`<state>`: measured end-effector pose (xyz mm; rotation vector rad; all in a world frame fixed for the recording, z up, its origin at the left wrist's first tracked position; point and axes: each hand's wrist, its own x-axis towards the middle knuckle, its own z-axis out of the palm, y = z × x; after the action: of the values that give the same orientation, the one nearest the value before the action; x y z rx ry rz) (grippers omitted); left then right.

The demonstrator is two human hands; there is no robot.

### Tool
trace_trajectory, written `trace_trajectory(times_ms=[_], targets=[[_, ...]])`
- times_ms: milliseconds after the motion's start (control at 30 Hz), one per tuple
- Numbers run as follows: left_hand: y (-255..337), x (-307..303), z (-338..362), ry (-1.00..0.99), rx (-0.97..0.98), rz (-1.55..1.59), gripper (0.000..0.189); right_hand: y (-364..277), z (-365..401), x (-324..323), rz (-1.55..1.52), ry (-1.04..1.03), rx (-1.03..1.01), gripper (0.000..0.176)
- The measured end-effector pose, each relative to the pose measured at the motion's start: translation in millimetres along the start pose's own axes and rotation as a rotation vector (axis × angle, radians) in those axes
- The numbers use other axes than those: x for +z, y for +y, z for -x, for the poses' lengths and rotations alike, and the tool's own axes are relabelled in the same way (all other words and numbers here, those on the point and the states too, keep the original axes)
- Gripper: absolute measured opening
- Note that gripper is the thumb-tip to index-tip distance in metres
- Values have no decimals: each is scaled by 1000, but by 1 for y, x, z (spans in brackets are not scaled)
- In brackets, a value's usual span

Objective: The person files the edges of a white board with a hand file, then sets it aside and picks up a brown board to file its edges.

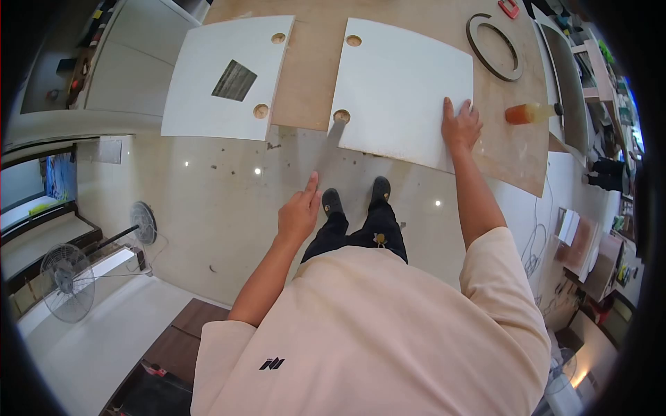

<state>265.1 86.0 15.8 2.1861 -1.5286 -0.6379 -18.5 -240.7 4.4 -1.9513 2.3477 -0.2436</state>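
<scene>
Gripping flat grey metal strip [328, 151], tip at white curved-edge board's [406, 87] round hole [341, 116]: left hand [298, 216] closed; right hand [461, 127] lay open on board.
Clear dark-capped bottle [534, 114] held orange liquid [516, 114]; black shirt logo [272, 363] was unreadable.

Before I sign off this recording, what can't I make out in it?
Head view: near end of the flat tool, hidden in the left grip.
Head view: whether the tool's tip touches the round hole; too small to tell.
Head view: part of the white panel under the right grip, covered by that hand.
Head view: the red object, cut off by the top edge.
</scene>
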Motion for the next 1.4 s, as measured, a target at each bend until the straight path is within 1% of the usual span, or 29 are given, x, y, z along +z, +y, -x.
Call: trace_trajectory(times_ms=[100,200,300,400,533,600,633,700,800,833,900,967,1000,1100,1167,1233,1267,1300,1367,1400], targets=[[5,23,-35,87,93,4,54,0,-1,2,-4,3,-4,82],[31,19,-65,49,85,7,53,-1,-2,0,21,-13,4,82],[13,14,-38,102,107,21,52,5,-5,8,32,14,-22,82],[-3,3,-7,-27,-17,6,51,5,-1,3,3,9,-38,82],[24,27,-57,15,72,20,52,3,-2,5,20,18,-14,81],[39,29,-77,39,107,16,52,5,-4,6,28,6,-19,80],[34,28,-73,46,103,9,52,4,-6,6,21,18,-21,80],[12,21,-44,46,92,-11,52,6,-5,8,8,26,-16,80],[-6,3,-2,-39,-30,-1,51,5,-2,6,12,22,-30,81],[-2,10,-3,-32,5,12,51,7,1,6,13,22,-23,80],[13,29,-27,4,81,36,50,3,-1,6,1,37,-16,80],[50,38,-70,-69,77,-20,50,1,-4,5,-8,17,-10,80],[61,39,-78,-110,75,-47,50,3,-2,4,-10,6,-4,80],[54,37,-67,13,161,-15,51,4,-2,5,-6,28,-20,79],[31,24,-25,48,136,27,51,0,-1,-3,-41,0,-13,79],[12,13,21,-46,42,-18,51,4,3,-1,-50,-6,2,79],[8,13,29,-85,-5,-36,52,4,0,1,-46,14,-2,79],[10,21,27,-65,20,-16,52,4,0,4,-42,28,-8,79],[27,46,-2,-19,92,26,52,0,-5,2,-43,28,-12,79],[44,56,-22,-8,108,26,52,4,0,2,-34,18,-13,79]])
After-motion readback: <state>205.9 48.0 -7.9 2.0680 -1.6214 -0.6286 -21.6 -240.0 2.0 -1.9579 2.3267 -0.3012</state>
